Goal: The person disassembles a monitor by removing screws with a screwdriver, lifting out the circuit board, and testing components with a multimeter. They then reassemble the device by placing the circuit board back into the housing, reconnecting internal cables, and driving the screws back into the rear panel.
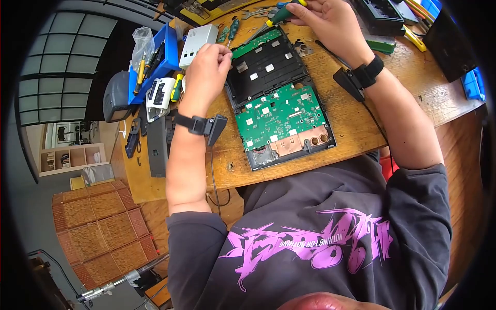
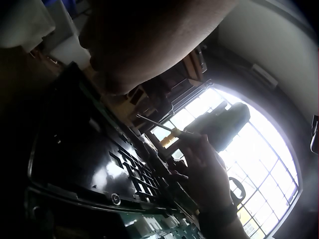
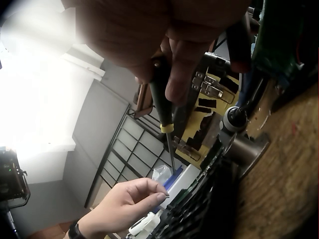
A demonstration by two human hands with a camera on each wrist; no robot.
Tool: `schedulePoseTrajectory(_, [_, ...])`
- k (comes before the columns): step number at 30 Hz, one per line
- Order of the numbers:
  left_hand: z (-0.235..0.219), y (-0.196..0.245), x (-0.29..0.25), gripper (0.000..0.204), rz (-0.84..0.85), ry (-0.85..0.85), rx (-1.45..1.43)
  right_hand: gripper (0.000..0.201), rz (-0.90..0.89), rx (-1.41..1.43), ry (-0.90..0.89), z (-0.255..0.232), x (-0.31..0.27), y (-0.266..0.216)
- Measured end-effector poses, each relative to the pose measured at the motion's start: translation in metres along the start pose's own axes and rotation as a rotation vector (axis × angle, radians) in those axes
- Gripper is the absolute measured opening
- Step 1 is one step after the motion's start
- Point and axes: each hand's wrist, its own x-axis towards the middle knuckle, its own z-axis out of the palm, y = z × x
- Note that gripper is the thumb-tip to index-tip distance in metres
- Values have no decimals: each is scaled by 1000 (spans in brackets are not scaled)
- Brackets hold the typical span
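"Where are the hands?"

"Well apart, raised over a worn brown wooden table [image 1: 351,124]. The right hand [image 1: 333,23] grips a green-handled, yellow-collared metal screwdriver [image 1: 281,14] by its handle, shaft slanting down toward the left. In the left wrist view, its tip is clear of the work below."

"And the other?"

"The left hand [image 1: 205,72], fingers bent and thumb close to forefinger, hovers by the far left corner of an opened black plastic device [image 1: 294,156]. Whether anything small sits between those fingertips, one cannot tell."

"What lies open there?"

"A flat black plastic panel [image 1: 284,54] at the far end, and a green circuit board [image 1: 281,111] nearer the person, bordered by a copper-coloured metal plate [image 1: 287,146]."

"Anything around it?"

"Beyond the left hand, a white rectangular box [image 1: 199,39] stands beside a blue plastic bin [image 1: 170,46]."
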Motion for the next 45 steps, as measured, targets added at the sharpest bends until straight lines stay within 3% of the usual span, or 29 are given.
schedulePoseTrajectory(4, [13,0,10,13,103,-43,103,20,-14,-2,16,-1,-1,-1])
schedulePoseTrajectory(9, [15,2,15,9,255,57,243,20,-13,7,-18,0,-3,-5])
schedulePoseTrajectory(22, [9,-5,35,9,402,-7,280,23,-65,13,-69,-1,-6,-5])
schedulePoseTrajectory(45, [6,-15,41,12,414,-122,86,25,-95,30,-92,-4,-7,-3])
